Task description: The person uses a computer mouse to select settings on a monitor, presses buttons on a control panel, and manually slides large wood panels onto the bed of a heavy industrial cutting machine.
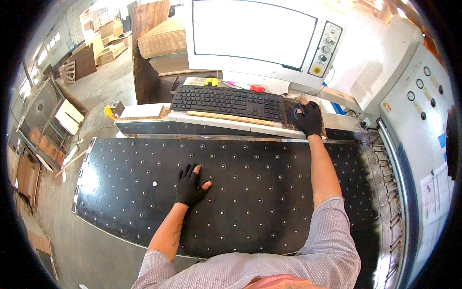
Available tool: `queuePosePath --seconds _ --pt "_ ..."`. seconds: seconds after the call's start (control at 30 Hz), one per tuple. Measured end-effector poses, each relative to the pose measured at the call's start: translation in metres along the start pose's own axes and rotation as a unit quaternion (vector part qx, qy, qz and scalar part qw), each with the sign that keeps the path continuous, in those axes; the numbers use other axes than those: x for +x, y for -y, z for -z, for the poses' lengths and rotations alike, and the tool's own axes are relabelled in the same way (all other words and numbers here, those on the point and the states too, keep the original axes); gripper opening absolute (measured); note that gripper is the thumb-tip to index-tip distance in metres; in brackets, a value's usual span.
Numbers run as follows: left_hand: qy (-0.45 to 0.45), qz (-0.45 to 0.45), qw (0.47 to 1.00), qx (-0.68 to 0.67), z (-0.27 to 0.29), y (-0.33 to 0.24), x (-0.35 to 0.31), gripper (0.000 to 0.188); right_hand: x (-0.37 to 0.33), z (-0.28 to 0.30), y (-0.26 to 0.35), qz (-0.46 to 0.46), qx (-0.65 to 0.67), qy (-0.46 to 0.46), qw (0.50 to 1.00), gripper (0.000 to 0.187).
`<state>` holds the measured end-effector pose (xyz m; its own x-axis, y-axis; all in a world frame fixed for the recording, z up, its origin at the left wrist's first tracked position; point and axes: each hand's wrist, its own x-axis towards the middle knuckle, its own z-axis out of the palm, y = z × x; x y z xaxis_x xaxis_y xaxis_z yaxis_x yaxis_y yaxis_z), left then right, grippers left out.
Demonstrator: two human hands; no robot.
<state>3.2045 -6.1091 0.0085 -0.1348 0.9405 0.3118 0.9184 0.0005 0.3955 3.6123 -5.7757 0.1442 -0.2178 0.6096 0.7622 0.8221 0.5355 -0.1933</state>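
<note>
My left hand [190,185], in a black fingerless glove, lies flat on the black table [260,168] dotted with small round ball studs. Its fingers and thumb are apart and hold nothing. My right hand [308,117], gloved the same way, reaches past the table's far edge and curls over a dark computer mouse [295,114] with a blue edge. Most of the mouse is hidden under the palm and fingers. Just left of it a black keyboard [226,102] rests on a white shelf, with a thin wooden strip [231,118] along its near side.
Behind the keyboard are a yellow tape measure [211,82], a red item [257,88] and a white monitor panel [255,33] with knobs and a yellow button. A machine cabinet [418,96] with gauges stands right. Stacked boards [163,38] stand at the far left.
</note>
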Motion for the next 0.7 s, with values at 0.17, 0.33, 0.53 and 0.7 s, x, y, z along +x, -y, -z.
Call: queuePosePath --seconds 0.17,0.33,0.53,0.7 --pt "-0.003 -0.002 1.0 0.001 -0.001 0.001 -0.002 0.077 0.0 0.0 -0.002 -0.029 -0.003 0.021 0.999 0.056" --pt "0.003 -0.005 1.0 -0.011 -0.001 0.005 -0.004 0.078 -0.005 0.0 0.008 -0.038 -0.003 -0.012 0.999 0.055" --pt "0.016 -0.021 1.0 -0.01 -0.008 -0.005 0.009 0.077 0.006 0.004 0.0 -0.019 0.047 -0.062 0.997 0.058" --pt "0.013 -0.002 1.0 -0.017 -0.004 0.01 0.0 0.078 0.02 0.027 0.103 0.014 0.115 0.074 0.991 0.032"
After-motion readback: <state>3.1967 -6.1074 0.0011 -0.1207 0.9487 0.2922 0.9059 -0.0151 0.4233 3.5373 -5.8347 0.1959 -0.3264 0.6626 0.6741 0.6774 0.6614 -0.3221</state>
